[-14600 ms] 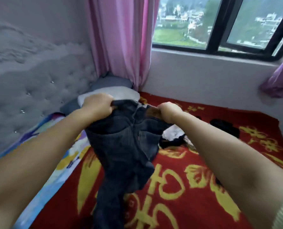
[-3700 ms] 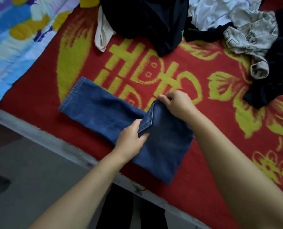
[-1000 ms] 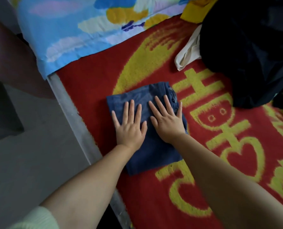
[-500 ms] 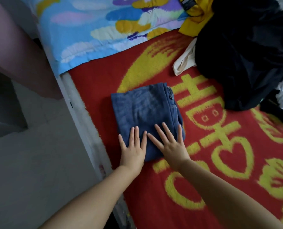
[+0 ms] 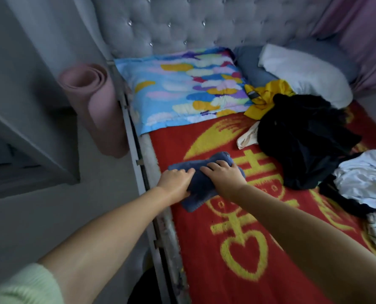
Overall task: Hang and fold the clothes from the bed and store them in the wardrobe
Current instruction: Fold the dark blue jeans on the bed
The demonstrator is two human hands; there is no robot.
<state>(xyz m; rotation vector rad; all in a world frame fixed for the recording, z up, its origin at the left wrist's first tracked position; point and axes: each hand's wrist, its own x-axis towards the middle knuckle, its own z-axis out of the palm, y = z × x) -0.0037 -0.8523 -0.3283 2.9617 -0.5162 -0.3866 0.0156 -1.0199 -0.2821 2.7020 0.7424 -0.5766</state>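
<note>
Reaching forward from the lower edge of the view, 2 bare forearms meet over the folded jeans (image 5: 201, 189), a small dark blue bundle that lies on the red blanket (image 5: 204, 249) close to the left edge of the bed. The left hand (image 5: 175, 182) grips the near left side of the bundle, its fingers curled over the top of the cloth and the thumb below. The right hand (image 5: 223, 175) holds the right side, fingers bent over the upper fold and lying close together; whether the thumb is under the cloth I cannot tell. A pale green sleeve (image 5: 22, 286) shows at about 7 o'clock. At 3 o'clock from the jeans lies a heap of white clothes (image 5: 362, 178), and at 2 o'clock a bigger pile of black clothes (image 5: 303, 139) with a cream cloth (image 5: 247, 137) sticking out at its left side. Farther, at 1 o'clock, a yellow garment (image 5: 266, 95) touches the black pile. At 12 o'clock a pillow with coloured patches (image 5: 182, 93) rests against the grey padded headboard (image 5: 193, 25), and to its right lie a white pillow (image 5: 303, 71) and a grey pillow (image 5: 250, 62). At 10 o'clock, on the floor beside the bed frame (image 5: 143, 172), a rolled pink mat (image 5: 97, 110) stands upright.
</note>
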